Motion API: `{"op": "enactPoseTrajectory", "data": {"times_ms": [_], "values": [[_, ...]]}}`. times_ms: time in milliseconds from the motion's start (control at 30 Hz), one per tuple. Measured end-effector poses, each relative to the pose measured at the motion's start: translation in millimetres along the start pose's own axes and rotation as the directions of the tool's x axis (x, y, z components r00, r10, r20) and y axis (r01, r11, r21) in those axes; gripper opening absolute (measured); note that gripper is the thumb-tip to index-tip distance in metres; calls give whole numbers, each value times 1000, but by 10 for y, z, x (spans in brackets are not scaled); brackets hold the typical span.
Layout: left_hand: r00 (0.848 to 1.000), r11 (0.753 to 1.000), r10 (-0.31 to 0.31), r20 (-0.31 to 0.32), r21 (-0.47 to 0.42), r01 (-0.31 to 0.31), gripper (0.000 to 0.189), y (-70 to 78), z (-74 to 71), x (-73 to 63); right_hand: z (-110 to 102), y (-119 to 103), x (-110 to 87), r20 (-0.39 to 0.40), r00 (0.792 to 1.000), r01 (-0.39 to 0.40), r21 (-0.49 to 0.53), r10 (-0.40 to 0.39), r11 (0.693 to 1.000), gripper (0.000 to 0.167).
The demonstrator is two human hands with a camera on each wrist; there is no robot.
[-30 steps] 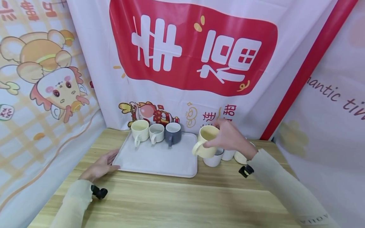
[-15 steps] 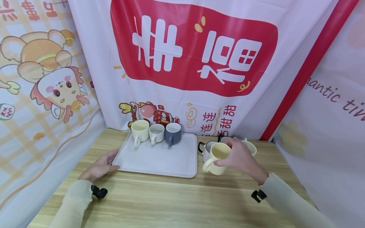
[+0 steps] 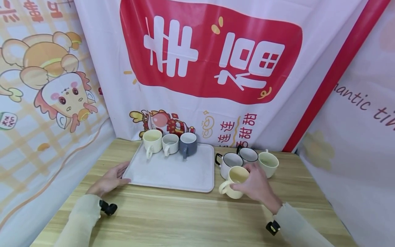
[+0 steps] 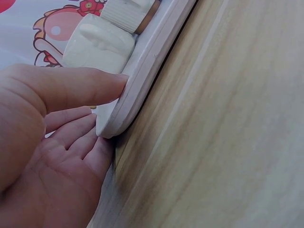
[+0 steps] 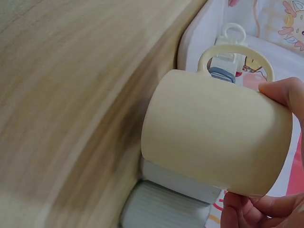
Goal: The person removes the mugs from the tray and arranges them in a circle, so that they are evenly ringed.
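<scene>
My right hand (image 3: 256, 183) grips a pale yellow mug (image 3: 233, 196) near its rim, thumb on one side and fingers on the other. The mug is upright, low over the table in front of the other mugs, its handle pointing left. In the right wrist view its smooth side (image 5: 218, 135) fills the middle. My left hand (image 3: 109, 180) rests at the near left corner of a white tray (image 3: 172, 173); in the left wrist view the thumb (image 4: 88, 88) lies on the rim and the straight fingers reach along the side. On the tray's back left stand a cream mug (image 3: 152, 141), a ribbed white mug (image 3: 170, 144) and a dark grey mug (image 3: 188, 144).
Right of the tray, two white mugs with dark rims (image 3: 226, 169) (image 3: 248, 156) and a pale green-cream mug (image 3: 269, 164) stand close together on the wooden table (image 3: 172, 219). A printed curtain (image 3: 206, 113) hangs right behind the table's back edge.
My right hand has carried the yellow mug from beside the tray's right edge toward me and down, uncovering the mugs behind it. My left hand has stayed at the tray's corner.
</scene>
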State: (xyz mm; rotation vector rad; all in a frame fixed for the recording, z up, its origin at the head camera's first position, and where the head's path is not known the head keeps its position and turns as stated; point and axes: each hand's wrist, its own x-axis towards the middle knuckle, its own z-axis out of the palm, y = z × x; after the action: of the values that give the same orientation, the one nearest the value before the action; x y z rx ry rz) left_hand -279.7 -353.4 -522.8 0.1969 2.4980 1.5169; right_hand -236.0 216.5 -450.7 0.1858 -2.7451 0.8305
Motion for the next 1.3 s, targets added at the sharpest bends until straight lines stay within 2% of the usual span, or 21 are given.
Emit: {"op": "enactPoseTrajectory", "data": {"times_ms": [400, 967, 1167, 1300], "values": [[1000, 1000, 18, 2, -5, -18, 91, -23, -1, 14, 169, 82, -18, -24, 998, -51, 5, 51, 999, 72], [1000, 1000, 11, 10, -7, -11, 93, -33, -4, 19, 211, 120, -29, -15, 998, -60, -11, 60, 998, 72], [1000, 1000, 10, 12, -7, -10, 93, -38, -8, 26, 173, 92, -27, 23, 998, -60, -43, 61, 997, 77], [1000, 1000, 3, 14, -5, -3, 93, -36, -6, 31, 69, 46, -1, 68, 997, -43, -55, 46, 998, 81]]}}
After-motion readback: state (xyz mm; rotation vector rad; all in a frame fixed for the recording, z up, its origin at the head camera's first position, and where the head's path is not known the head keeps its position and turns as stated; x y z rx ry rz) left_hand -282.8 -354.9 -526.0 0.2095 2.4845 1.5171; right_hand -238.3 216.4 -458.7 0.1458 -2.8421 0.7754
